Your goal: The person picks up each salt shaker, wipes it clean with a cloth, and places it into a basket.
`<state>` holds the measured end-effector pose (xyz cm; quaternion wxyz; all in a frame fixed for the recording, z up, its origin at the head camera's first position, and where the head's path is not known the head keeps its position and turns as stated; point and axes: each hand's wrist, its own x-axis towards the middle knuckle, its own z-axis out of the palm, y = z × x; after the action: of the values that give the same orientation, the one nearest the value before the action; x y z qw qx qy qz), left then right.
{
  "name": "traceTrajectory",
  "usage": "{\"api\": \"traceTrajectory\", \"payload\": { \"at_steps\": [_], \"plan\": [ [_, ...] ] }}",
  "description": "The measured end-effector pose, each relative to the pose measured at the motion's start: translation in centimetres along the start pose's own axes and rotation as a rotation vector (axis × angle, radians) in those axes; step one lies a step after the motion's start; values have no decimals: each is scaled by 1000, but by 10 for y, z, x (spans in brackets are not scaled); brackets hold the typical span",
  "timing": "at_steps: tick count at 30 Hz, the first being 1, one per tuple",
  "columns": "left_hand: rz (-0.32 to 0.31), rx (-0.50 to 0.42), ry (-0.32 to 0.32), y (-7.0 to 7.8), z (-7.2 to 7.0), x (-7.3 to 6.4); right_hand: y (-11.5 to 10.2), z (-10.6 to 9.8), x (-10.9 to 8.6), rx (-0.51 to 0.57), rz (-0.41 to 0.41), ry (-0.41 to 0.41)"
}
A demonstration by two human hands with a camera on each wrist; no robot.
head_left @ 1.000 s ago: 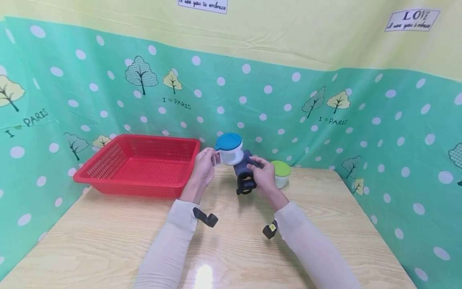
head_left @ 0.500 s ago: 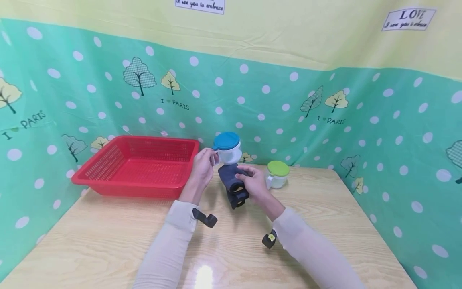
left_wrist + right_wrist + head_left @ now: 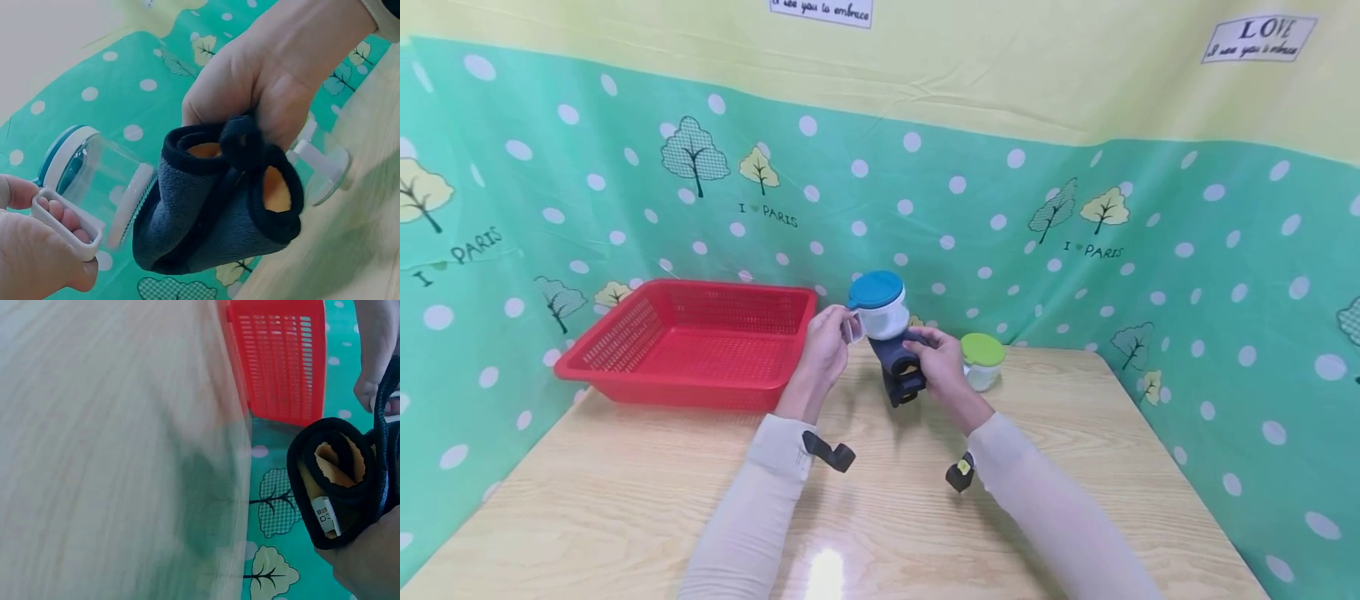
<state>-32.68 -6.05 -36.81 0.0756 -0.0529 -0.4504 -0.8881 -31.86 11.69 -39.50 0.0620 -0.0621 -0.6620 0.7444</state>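
My left hand [image 3: 824, 346] grips the white handle of a clear jar [image 3: 883, 321] with a blue lid [image 3: 876, 289], raised above the table. Its fingers pass through the handle loop in the left wrist view. My right hand [image 3: 942, 364] pinches a folded dark blue cloth [image 3: 206, 215] with black edging and an orange inner side. The cloth lies against the jar's base; a small white label [image 3: 325, 515] shows inside its fold in the right wrist view. Behind the right hand, a similar jar with a green lid [image 3: 982, 350] stands on the table.
A red perforated plastic basket [image 3: 700, 396] stands on the left of the wooden table [image 3: 880, 517]. A green and yellow patterned curtain [image 3: 820, 225] hangs around the back and sides.
My right hand has shifted the cloth from the jar's right side down and left under its base, then slightly up and right. The left hand keeps its grip on the jar, which barely moves.
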Motion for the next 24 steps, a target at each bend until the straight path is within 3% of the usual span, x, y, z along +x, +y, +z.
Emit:
{"api": "traceTrajectory", "payload": {
  "at_steps": [11, 17, 24],
  "plan": [
    [18, -16, -1, 4, 2, -2, -3, 3, 15, 150, 12, -2],
    [23, -40, 24, 4, 1, -2, 3, 5, 11, 239, 96, -42],
    [43, -64, 33, 3, 0, -1, 9, 4, 2, 254, 122, -119]
  ]
}}
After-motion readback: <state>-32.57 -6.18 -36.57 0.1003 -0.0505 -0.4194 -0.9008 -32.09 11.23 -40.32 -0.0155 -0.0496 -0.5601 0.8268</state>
